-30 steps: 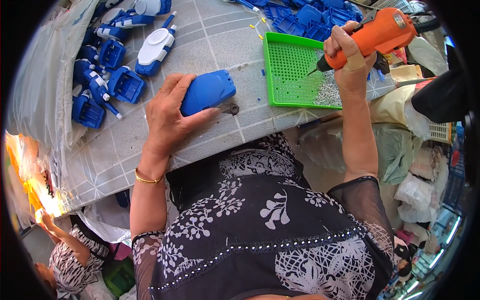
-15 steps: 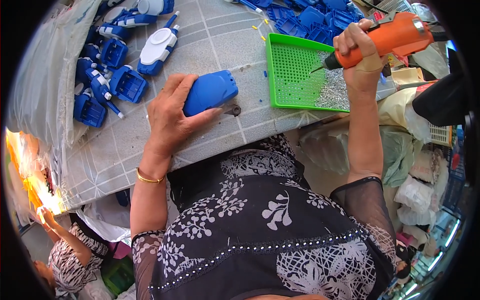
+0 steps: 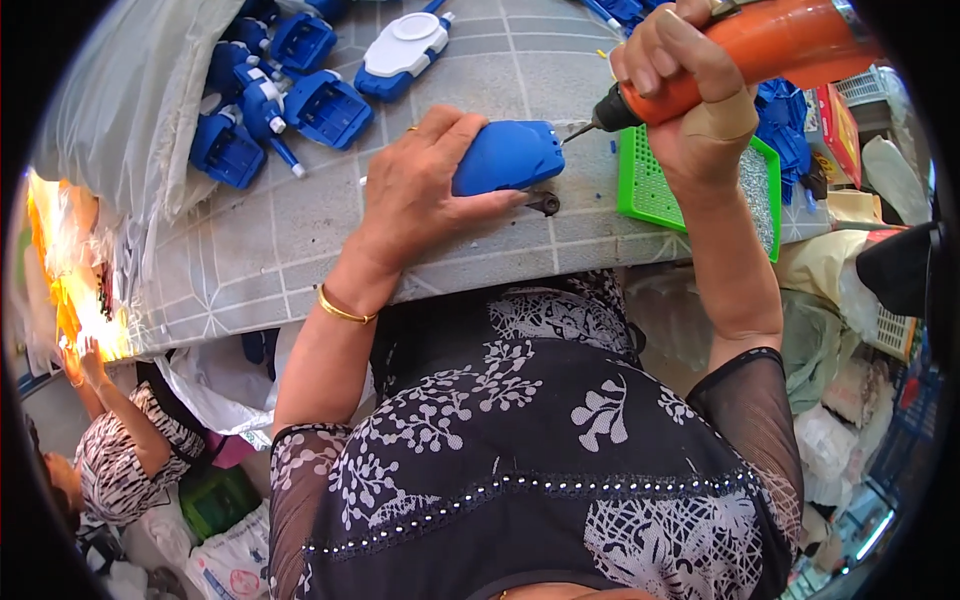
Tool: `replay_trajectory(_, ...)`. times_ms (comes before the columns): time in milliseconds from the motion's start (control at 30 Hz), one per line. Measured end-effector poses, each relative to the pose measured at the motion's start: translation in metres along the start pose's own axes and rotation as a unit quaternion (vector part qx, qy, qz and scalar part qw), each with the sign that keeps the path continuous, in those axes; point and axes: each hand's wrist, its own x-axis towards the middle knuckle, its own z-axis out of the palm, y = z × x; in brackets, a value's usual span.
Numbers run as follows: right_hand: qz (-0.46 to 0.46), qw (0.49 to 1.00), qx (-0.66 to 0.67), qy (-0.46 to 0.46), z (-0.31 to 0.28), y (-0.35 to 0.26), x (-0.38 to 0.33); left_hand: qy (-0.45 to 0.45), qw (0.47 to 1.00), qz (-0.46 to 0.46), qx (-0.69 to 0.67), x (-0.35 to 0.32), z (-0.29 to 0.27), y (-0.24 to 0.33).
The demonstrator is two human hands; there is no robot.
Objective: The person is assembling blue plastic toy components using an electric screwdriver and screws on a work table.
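Observation:
My left hand (image 3: 420, 190) presses down on a blue plastic housing (image 3: 510, 155) lying on the grey tiled table (image 3: 250, 260) near its front edge. My right hand (image 3: 685, 85) grips an orange electric screwdriver (image 3: 770, 50), tilted so its black tip points at the housing's right end. A green tray (image 3: 640, 185) holding small silver screws lies just right of the housing, partly hidden by my right wrist. A small dark part (image 3: 545, 203) rests on the table below the housing.
Several blue plastic parts (image 3: 270, 110) and a blue-and-white piece (image 3: 405, 50) lie at the table's back left. More blue parts (image 3: 785, 125) are heaped behind the tray. Clear plastic sheeting (image 3: 110, 110) hangs at the left. Another person (image 3: 120, 440) crouches lower left. Bags and baskets (image 3: 890, 330) crowd the right.
My right hand has swung the screwdriver left from over the green tray to the blue housing's right end. My left hand stays on the housing.

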Motion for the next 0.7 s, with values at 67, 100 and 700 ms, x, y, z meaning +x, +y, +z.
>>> replay_trajectory(67,0.070,0.809,-0.471,0.345,0.043,0.007,0.002,0.000,1.000,-0.008,0.005,-0.003,-0.002,0.000)
replay_trajectory(100,0.069,0.808,-0.472,0.346,0.027,0.006,0.000,-0.005,1.000,-0.007,0.001,-0.001,-0.002,0.002)
replay_trajectory(700,-0.017,0.999,0.032,-0.025,-0.019,0.008,-0.007,-0.008,1.000,0.001,-0.007,0.001,0.000,0.000)
